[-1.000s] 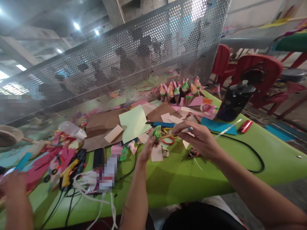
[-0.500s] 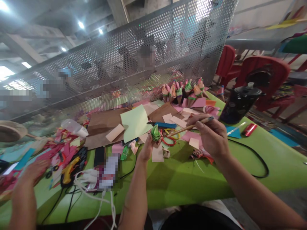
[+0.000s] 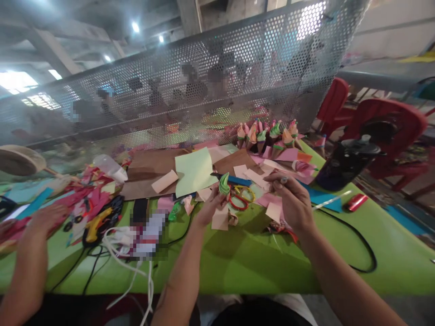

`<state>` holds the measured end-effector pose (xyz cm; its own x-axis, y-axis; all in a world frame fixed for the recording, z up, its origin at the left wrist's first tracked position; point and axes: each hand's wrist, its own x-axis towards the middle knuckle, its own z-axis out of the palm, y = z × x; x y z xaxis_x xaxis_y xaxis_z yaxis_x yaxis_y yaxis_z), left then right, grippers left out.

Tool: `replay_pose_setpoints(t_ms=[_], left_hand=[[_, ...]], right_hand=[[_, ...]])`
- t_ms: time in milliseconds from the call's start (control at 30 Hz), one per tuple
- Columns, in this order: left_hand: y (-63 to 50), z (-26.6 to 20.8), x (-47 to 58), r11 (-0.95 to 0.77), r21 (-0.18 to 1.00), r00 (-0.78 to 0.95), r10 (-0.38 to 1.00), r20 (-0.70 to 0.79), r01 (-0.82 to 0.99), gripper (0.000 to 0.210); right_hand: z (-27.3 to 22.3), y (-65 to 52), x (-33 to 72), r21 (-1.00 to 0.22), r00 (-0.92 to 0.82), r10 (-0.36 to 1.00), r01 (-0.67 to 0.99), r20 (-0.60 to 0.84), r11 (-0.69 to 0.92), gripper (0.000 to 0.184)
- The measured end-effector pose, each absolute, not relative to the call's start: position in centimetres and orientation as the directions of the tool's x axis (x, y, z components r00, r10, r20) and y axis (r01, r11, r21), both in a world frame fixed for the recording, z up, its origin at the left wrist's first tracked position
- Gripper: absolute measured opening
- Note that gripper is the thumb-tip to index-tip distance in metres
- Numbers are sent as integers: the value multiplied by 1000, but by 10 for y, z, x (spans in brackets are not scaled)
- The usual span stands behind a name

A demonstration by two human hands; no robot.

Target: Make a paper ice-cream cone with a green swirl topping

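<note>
My left hand (image 3: 208,209) is closed on a twisted green paper swirl (image 3: 224,184), shaped like soft-serve ice cream and held upright above the table. To its right, my right hand (image 3: 295,203) grips a thin wooden stick (image 3: 284,180); only its bluish end shows, pointing roughly along my line of sight. The stick and the swirl are apart. Between the hands lie scissors (image 3: 239,203) with red and yellow loop handles. Below my left hand is a square of pale paper (image 3: 220,219).
Several finished paper cones (image 3: 261,136) stand at the back by a perforated metal screen (image 3: 163,104). A dark tumbler (image 3: 346,165) and red lighter-like cylinder (image 3: 355,203) are right. Left are a yellow glue gun (image 3: 97,224), a white power strip (image 3: 149,235) and another person's hand (image 3: 47,219).
The stick has swung away from the swirl, from lying sideways toward it to pointing end-on. The green swirl has turned from facing me to upright. My view has shifted slightly.
</note>
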<state>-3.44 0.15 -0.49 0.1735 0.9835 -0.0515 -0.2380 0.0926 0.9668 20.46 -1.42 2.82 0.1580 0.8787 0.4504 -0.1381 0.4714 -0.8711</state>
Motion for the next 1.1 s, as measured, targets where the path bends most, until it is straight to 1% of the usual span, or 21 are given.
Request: replay_pose_setpoints(t_ms=[100,233,367,533,667,867,967,1100], left_hand=[[2,-7,-35,28,993,193,981,-5,-115,46],[1,-4,-33,-13,999,166,986,20,-46,31],[3,-1,-29,-60,994,145,987,73,-90,38],[9,-2,-28,-56,984,101,992,74,-170,48],[11,-5,-29,-57,978,78,994,74,-198,48],[9,-6,-28,-16,966,93,995,41,-259,51],[7,-4,-29,4,969,121,992,27,-248,52],[6,-1,-33,-19,977,133,990,49,-215,52]], right_hand=[[27,-13,202,-879,136,874,-43,466,475,14],[24,-12,200,-866,112,859,87,500,493,13],[20,-9,200,-830,86,835,198,544,521,12],[18,-9,201,-772,17,799,270,601,575,10],[21,-11,200,-763,16,794,288,608,579,10],[24,-12,200,-790,24,808,228,589,569,9],[23,-10,202,-802,22,816,204,578,562,12],[21,-9,203,-795,16,816,239,578,558,10]])
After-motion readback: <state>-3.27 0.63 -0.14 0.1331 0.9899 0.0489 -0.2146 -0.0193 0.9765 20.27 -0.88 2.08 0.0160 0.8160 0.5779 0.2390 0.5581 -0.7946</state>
